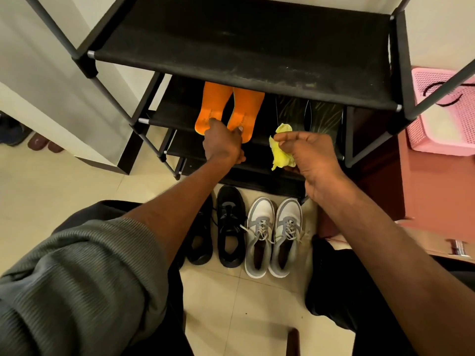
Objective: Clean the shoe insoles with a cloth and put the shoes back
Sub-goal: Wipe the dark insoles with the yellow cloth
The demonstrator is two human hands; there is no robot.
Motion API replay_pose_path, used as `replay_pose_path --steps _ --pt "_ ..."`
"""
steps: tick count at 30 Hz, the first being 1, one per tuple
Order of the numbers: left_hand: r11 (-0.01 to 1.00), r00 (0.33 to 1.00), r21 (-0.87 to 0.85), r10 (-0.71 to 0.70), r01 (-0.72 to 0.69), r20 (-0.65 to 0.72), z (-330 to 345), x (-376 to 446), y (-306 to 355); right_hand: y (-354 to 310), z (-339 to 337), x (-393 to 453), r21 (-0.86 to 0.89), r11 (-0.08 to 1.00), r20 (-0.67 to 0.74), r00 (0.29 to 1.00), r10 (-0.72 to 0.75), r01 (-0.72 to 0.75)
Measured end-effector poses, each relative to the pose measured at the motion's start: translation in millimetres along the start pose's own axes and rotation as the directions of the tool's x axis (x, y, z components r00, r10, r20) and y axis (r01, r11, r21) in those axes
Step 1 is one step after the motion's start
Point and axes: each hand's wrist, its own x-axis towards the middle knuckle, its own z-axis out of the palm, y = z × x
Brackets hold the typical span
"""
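Note:
Two orange insoles point(231, 104) lie side by side on a middle shelf of the black shoe rack point(241, 42). My left hand point(222, 143) reaches onto their heel ends, with fingers touching both. To the right, my right hand point(308, 155) holds a crumpled yellow cloth point(281, 147) in front of the shelf. Two dark patterned insoles point(316, 116) lie on the same shelf, behind the cloth. On the floor below stand a pair of black sneakers point(228, 227) and a pair of grey-and-white sneakers point(273, 237), toes toward the rack.
A pink plastic basket point(442, 114) sits on a reddish-brown surface right of the rack. A white wall panel point(51, 86) stands to the left, with a few shoes point(38, 143) beyond it. Cream floor tiles point(231, 304) spread between my knees.

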Motion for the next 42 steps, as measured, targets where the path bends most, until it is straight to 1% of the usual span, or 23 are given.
replay_pose_path --steps 1,2,3,4,5,7,8,10,12,15,18,21,23,25,28,30,31,34,38,40,42 --pt "0.981 0.993 0.178 0.093 -0.080 -0.068 -2.2 -3.2 0.8 -1.2 -1.6 -0.4 0.022 1.000 -0.007 1.000 -0.006 0.006" --pt "0.931 0.975 0.336 0.190 -0.141 -0.116 -4.2 -6.5 2.3 -2.4 -3.6 -0.3 0.052 0.999 -0.017 1.000 -0.006 0.007" --pt "0.885 0.953 0.425 0.271 -0.190 -0.138 -5.5 -9.0 4.6 -4.9 -5.5 -0.6 0.084 0.996 -0.027 1.000 0.006 -0.003" --pt "0.862 0.933 0.444 0.335 -0.245 -0.134 -4.0 -9.9 7.6 -7.6 -8.0 0.0 0.124 0.992 -0.039 0.999 0.032 -0.027" --pt "0.853 0.918 0.422 0.383 -0.307 -0.106 -1.0 -10.5 11.4 -10.0 -11.7 1.3 0.179 0.981 -0.059 0.995 0.081 -0.070" --pt "0.841 0.892 0.337 0.452 -0.423 -0.009 10.3 -11.5 20.1 -14.0 -22.4 6.4 0.358 0.913 -0.086 0.967 0.239 -0.194" --pt "0.839 0.885 0.300 0.465 -0.454 0.039 16.7 -12.3 23.7 -14.8 -28.0 9.1 0.445 0.863 -0.090 0.946 0.311 -0.241" --pt "0.836 0.884 0.288 0.452 -0.467 0.119 30.1 -12.1 32.6 -15.9 -38.8 13.4 0.534 0.803 -0.119 0.918 0.379 -0.263" --pt "0.814 0.898 0.379 0.409 -0.440 0.165 44.3 -7.5 40.7 -16.5 -44.8 15.3 0.555 0.802 -0.178 0.910 0.375 -0.222" --pt "0.801 0.955 0.522 0.273 -0.293 0.117 63.2 -0.6 54.9 -18.6 -46.6 16.0 0.564 0.808 -0.211 0.916 0.342 -0.172" --pt "0.828 0.987 0.538 0.112 -0.158 0.117 78.3 4.4 64.4 -20.6 -47.3 20.0 0.580 0.795 -0.178 0.923 0.340 -0.181" --pt "0.833 0.991 0.540 0.061 -0.117 0.121 87.6 7.5 66.9 -22.3 -47.7 18.3 0.583 0.795 -0.197 0.920 0.339 -0.167" --pt "0.864 0.990 0.495 0.032 -0.096 0.136 88.0 8.3 67.7 -21.3 -46.7 15.8 0.571 0.804 -0.215 0.916 0.339 -0.164" --pt "0.908 0.988 0.412 0.004 -0.068 0.154 84.8 7.6 68.4 -20.4 -47.2 15.7 0.568 0.808 -0.227 0.914 0.336 -0.155" --pt "0.987 0.979 0.161 -0.048 0.016 0.198 72.7 5.8 68.0 -21.3 -48.2 17.7 0.559 0.819 -0.236 0.922 0.307 -0.130" --pt "0.998 0.963 0.019 -0.067 0.065 0.263 57.4 -3.2 69.0 -20.1 -45.9 16.3 0.506 0.855 -0.244 0.931 0.271 -0.116" --pt "0.996 0.955 -0.015 -0.084 0.092 0.286 47.1 -10.2 69.4 -18.9 -43.6 15.3 0.468 0.877 -0.248 0.937 0.247 -0.108" --pt "0.988 0.935 -0.024 -0.138 0.154 0.328 11.1 -32.9 69.9 -15.3 -38.9 12.6 0.342 0.936 -0.266 0.948 0.174 -0.076" --pt "0.977 0.882 0.044 -0.209 0.211 0.421 -36.3 -64.2 66.2 -10.6 -37.1 12.4 0.098 0.995 -0.250 0.967 0.049 -0.025" --pt "0.978 0.858 0.027 -0.193 0.204 0.476 -55.6 -78.5 55.9 -9.2 -33.8 10.0 0.011 1.000 -0.211 0.977 0.018 -0.016" --pt "0.983 0.836 -0.006 -0.152 0.183 0.528 -67.0 -87.2 43.0 -7.2 -28.7 7.0 -0.032 0.999 -0.168 0.986 0.003 -0.009"
